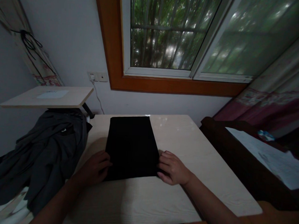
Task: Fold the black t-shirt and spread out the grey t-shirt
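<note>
A flat black rectangle (133, 143), which looks like folded cloth, lies on the pale wooden table (135, 199). My left hand (96, 166) has its fingers curled onto the near left edge of it. Opposite, my right hand (173, 168) grips the right edge near the front corner, fingers bent and thumb low. The cloth's surface is too dark to show any folds or seams.
Dark grey garments (52, 153) hang in a heap at the left, beneath a small raised wooden shelf (77, 96). A barred window (165, 42) is ahead. At the right, a white sheet (267, 158) lies on a dark brown surface (237, 163).
</note>
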Demonstrator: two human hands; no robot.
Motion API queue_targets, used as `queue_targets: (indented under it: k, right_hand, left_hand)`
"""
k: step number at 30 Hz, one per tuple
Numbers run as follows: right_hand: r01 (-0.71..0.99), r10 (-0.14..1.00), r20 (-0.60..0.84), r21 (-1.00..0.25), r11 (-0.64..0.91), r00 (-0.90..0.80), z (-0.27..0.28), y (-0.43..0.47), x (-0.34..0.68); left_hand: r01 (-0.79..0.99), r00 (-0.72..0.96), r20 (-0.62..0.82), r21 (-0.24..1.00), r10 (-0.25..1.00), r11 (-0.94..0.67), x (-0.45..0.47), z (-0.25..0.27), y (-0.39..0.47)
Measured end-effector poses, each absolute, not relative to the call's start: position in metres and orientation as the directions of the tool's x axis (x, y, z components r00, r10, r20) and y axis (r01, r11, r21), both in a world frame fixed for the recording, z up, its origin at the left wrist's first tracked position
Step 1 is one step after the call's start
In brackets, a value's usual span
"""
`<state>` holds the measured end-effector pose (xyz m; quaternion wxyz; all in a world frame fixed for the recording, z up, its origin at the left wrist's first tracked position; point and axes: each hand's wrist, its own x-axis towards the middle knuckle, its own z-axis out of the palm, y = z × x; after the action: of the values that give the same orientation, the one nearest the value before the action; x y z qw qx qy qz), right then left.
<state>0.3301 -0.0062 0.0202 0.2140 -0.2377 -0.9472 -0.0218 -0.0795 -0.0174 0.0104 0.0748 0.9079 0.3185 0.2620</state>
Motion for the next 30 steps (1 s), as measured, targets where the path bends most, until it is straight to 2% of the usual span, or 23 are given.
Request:
queue_targets:
  k: [5,9,12,16,22,30]
  right_hand:
    - [0.466,0.499,0.512,-0.202,0.861,-0.699,0.022,-0.001,0.328]
    - [0.504,0.615,0.527,-0.357,0.786,-0.586,0.035,0.009,0.313]
    - [0.587,0.707,0.502,-0.406,0.701,-0.497,0.044,0.018,0.291]
    - [0.686,0.756,0.448,-0.349,0.639,-0.477,0.041,0.029,0.258]
    - [0.677,0.711,0.336,-0.234,0.698,-0.617,0.014,0.028,0.238]
    - [0.646,0.693,0.285,-0.253,0.721,-0.662,0.011,0.018,0.259]
  left_hand:
    - [0.511,0.623,0.471,0.361,0.625,-0.781,-0.080,0.015,-0.016]
    - [0.535,0.543,0.540,0.367,0.643,-0.761,-0.075,0.022,-0.012]
    - [0.600,0.496,0.541,0.352,0.679,-0.719,-0.060,0.028,-0.005]
    - [0.743,0.461,0.446,0.280,0.767,-0.609,-0.031,0.028,0.009]
    - [0.855,0.463,0.272,0.111,0.843,-0.506,-0.014,0.003,0.018]
    - [0.862,0.464,0.270,0.081,0.843,-0.500,-0.031,-0.009,0.004]
